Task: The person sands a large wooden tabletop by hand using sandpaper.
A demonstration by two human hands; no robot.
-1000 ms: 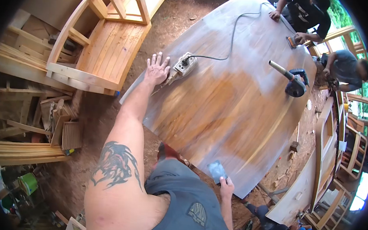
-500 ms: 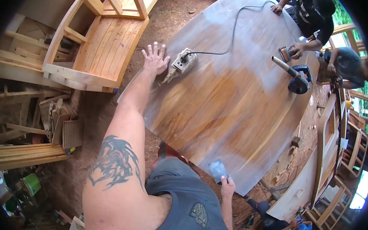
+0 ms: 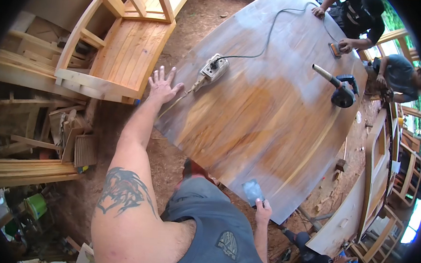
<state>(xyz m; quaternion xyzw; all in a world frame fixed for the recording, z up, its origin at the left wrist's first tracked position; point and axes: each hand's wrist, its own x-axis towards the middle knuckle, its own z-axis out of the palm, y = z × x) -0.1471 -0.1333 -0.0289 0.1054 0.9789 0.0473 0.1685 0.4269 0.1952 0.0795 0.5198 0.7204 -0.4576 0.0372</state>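
Observation:
My left hand (image 3: 162, 86) is stretched out with its fingers spread over the left edge of the large wooden slab (image 3: 250, 119). Whether the palm touches the wood I cannot tell. Beside it on the slab sits a dusty extension socket (image 3: 215, 66) with a black plug and cord. Near the slab's closest corner, my right hand (image 3: 263, 212) grips a thin, dusty blue-grey rectangular piece (image 3: 252, 190), whose kind I cannot make out. That piece is at the slab's surface. White dust covers parts of the slab, leaving a brown patch in the middle.
A blower (image 3: 343, 94) lies on the slab's right side. Across the slab, a co-worker's hand (image 3: 345, 45) holds an orange and dark sander (image 3: 335, 50). Other people are at the right. A wooden bench (image 3: 124, 49) stands left, with lumber (image 3: 29, 171) below it.
My left hand has moved left and down, away from the extension socket. The co-worker's sander has shifted up and right. My right hand still grips the blue-grey piece.

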